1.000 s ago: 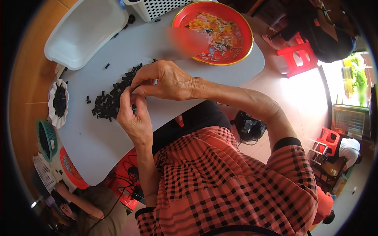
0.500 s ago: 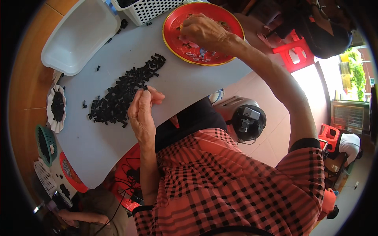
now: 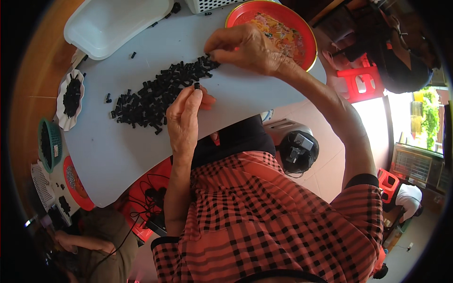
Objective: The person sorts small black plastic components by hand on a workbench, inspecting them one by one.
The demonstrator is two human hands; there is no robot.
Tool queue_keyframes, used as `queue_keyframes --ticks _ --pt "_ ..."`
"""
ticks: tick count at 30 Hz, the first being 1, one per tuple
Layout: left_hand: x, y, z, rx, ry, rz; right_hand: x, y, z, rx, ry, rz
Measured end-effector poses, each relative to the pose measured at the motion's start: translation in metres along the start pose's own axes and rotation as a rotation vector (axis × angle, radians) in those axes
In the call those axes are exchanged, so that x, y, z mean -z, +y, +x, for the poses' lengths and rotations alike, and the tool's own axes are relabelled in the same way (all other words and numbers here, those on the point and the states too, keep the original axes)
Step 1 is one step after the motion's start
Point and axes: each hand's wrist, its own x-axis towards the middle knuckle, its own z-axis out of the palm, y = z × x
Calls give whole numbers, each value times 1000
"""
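Between thumb and fingers, my left hand (image 3: 185,118) pinches a small black plastic piece (image 3: 197,86), short and tube-like, held upright at the near edge of the pile. The pile of black plastic pieces (image 3: 151,101) spreads over the grey table (image 3: 113,165). My right hand (image 3: 250,49) hovers by the pile's right end with thumb and fingertips drawn together; anything between them is too small to make out. Behind that hand lies a round red tray (image 3: 309,40) with a gold rim and a flowered bottom, holding many tiny shiny parts. My right forearm partly covers it.
A white tub (image 3: 113,28) and a perforated white basket (image 3: 212,4) stand along the far side. At the left are a scalloped white dish (image 3: 66,120) of black bits, a green basket (image 3: 55,146) and a red tray (image 3: 75,188). Another person's arm (image 3: 89,243) shows lower left.
My right hand has left the red tray and moved left to the end of the pile. The left hand still holds its black piece. The whole view has shifted slightly.
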Motion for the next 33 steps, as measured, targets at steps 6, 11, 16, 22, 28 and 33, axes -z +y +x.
queue_keyframes --ticks 6,11,16,22,28,33 --pt "4 3 -2 -56 42 143 -25 -18 3 95 -130 89" --pt "10 7 -3 -80 52 173 -29 -25 7 74 -221 69" --pt "15 9 -4 -83 78 200 -38 -27 14 54 -236 128" --pt "30 7 -8 -83 146 64 -69 -15 43 -71 -252 179" --pt "34 9 -17 -77 120 -68 -106 9 139 483 -1 -253" --pt "39 10 -16 -80 112 -162 -122 28 172 534 -197 -466"
